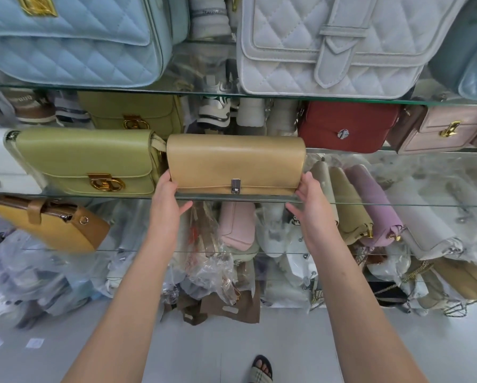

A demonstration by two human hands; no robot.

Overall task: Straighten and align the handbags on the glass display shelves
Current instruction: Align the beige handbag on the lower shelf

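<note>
A tan flap handbag [236, 161] with a small silver clasp stands upright at the front edge of the middle glass shelf [397, 204]. My left hand [167, 200] grips its lower left corner and my right hand [312, 201] its lower right corner, thumbs under the shelf edge. Right beside it on the left sits a green handbag [85, 161] with a gold clasp, its strap touching the tan bag. Further back on the same level are a second green bag [132, 111], a red bag [348, 128] and a pink bag [447, 131].
The upper shelf carries a quilted blue bag [74, 42] and a quilted white bag [334, 48]. Below hang a mustard bag [55, 228], rolled pouches [364, 205] and many plastic-wrapped bags down to the floor. My sandalled foot [262, 369] shows at the bottom.
</note>
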